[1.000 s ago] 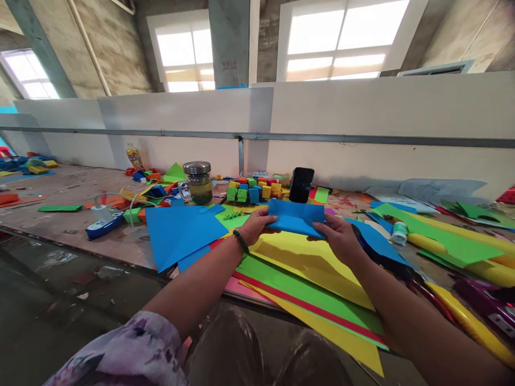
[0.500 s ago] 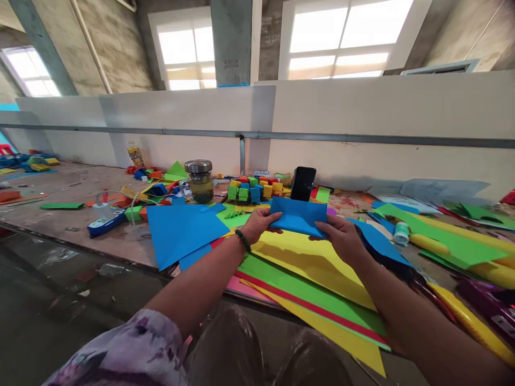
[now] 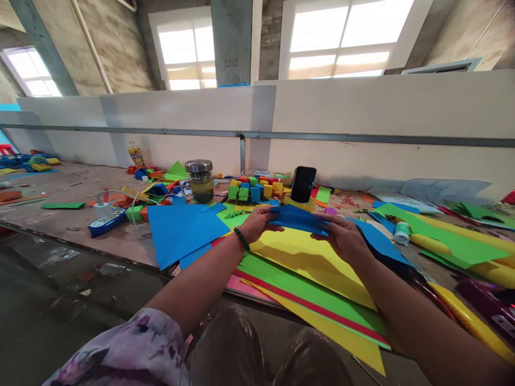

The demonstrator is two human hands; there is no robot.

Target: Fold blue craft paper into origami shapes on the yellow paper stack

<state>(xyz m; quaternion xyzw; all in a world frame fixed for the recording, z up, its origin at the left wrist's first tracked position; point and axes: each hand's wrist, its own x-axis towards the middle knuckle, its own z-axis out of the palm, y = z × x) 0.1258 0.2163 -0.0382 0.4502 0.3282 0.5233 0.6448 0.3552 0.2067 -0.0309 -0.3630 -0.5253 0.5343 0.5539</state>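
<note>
A folded piece of blue paper (image 3: 300, 219) is held in the air between my two hands. My left hand (image 3: 259, 224) pinches its left end, thumb on top and fingers below. At the right end my right hand (image 3: 341, 233) grips it in the same way. Beneath them lies a yellow sheet (image 3: 309, 257) on top of green, red and pink sheets. To the left is a larger flat blue sheet (image 3: 185, 230). Behind the held paper a black phone (image 3: 303, 183) stands propped on a yellow base.
Small coloured paper blocks (image 3: 255, 190) stand in rows at the back, beside a lidded glass jar (image 3: 200, 182). A blue power strip (image 3: 107, 222) with a cable lies left. On the right are a small clear bottle (image 3: 401, 234), green sheets (image 3: 458, 241) and a purple object (image 3: 488, 305).
The blue paper has tilted and now looks narrower, showing less of its face. More of the phone's yellow base is visible behind it. Both hands keep their hold.
</note>
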